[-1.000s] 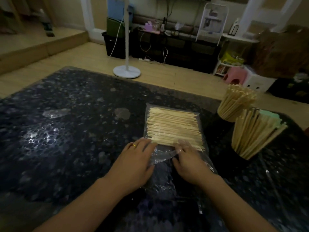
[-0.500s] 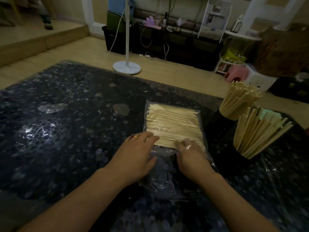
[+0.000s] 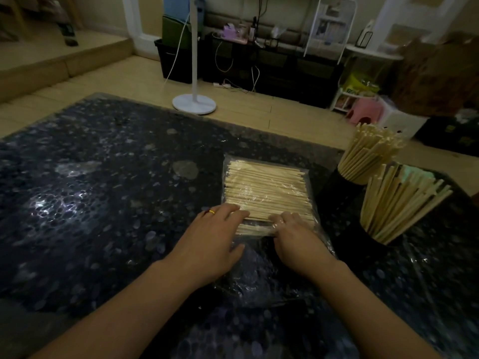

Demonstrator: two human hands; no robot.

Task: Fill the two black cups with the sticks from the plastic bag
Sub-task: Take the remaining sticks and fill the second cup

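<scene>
Right now the plastic bag point(image 3: 267, 193) lies flat on the dark table point(image 3: 103, 203), and everything else is best placed from it. Its sticks point(image 3: 264, 187) run side to side across your view, so their long axis is crosswise to your forearms, with the pointed ends toward the cups. Your left hand point(image 3: 210, 244) sits at the bag's near left corner, fingers fairly straight and laid over the stick ends, a ring point(image 3: 212, 211) on one finger; it presses rather than grips. Your right hand point(image 3: 295, 239) is at the bag's near right edge, fingers bent down onto the film over the nearest few sticks. It looks as though they are pinching the loose plastic there, but the light is dim and the film blurs the fingertips, so I cannot tell for certain. Both hands touch the bag. Just beyond the bag's right side stand the two black cups, the nearer cup point(image 3: 383, 229) and the farther cup point(image 3: 334, 174), each already bristling with upright sticks. Your right hand is the nearer one to them, so any bundle you draw out must be turned from crosswise to upright and carried right.
</scene>
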